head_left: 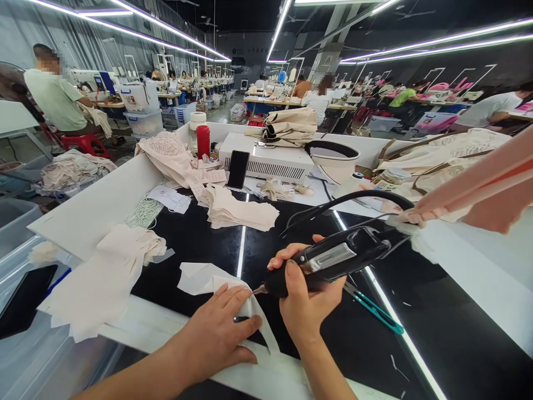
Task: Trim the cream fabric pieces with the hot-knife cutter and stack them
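Observation:
My right hand is closed round a black handheld tool with a silver plate on its side. The tool's thin metal tip points left and meets a pale fabric piece on the black tabletop. Fingers extended, my left hand lies on that fabric, its fingertips close to the tip. A narrow strip of the fabric runs down between my two hands. Teal-handled snips rest on the table to the right of my right hand.
Stacked fabric pieces lie behind my hands, more cut pieces at left. A black phone leans on a white box. The tool's cable reaches hanging pink cloth. People sit at machines beyond.

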Motion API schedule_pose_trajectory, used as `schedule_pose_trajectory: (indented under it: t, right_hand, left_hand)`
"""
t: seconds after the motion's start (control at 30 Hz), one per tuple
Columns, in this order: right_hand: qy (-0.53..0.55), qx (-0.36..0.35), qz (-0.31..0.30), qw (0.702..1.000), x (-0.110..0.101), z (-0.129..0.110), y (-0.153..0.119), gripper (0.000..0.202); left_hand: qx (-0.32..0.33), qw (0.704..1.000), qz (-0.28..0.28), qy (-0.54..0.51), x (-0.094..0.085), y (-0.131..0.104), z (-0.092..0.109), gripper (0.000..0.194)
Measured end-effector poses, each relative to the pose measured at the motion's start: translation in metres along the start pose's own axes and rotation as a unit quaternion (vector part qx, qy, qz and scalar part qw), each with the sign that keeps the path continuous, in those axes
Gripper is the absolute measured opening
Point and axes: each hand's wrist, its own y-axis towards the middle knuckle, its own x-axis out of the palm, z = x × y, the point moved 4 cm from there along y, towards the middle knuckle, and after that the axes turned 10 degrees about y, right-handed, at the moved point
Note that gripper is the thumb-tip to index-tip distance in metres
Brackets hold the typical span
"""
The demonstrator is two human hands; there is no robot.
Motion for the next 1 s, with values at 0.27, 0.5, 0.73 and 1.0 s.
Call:
schedule_pose_trajectory:
  t: [0.27,0.5,0.73,1.0]
  right_hand:
    - [-0.009,0.009,-0.001,1.000,0.000,-0.004,0.005,0.044]
    - [-0.010,0.013,0.001,1.000,-0.004,-0.024,0.008,0.043]
    - [-0.022,0.028,-0.004,0.999,-0.018,-0.043,0.002,0.042]
    - [-0.028,0.018,-0.011,0.999,-0.033,-0.053,-0.008,0.041]
  left_hand:
    - [-0.007,0.999,-0.014,-0.030,-0.014,-0.001,-0.004,0.045]
    - [0.008,0.999,-0.030,0.009,-0.020,-0.010,-0.038,0.053]
    - [-0.054,0.991,-0.032,0.118,-0.014,0.000,-0.018,0.041]
    - [-0.082,0.985,-0.066,0.139,-0.012,0.011,0.013,0.013]
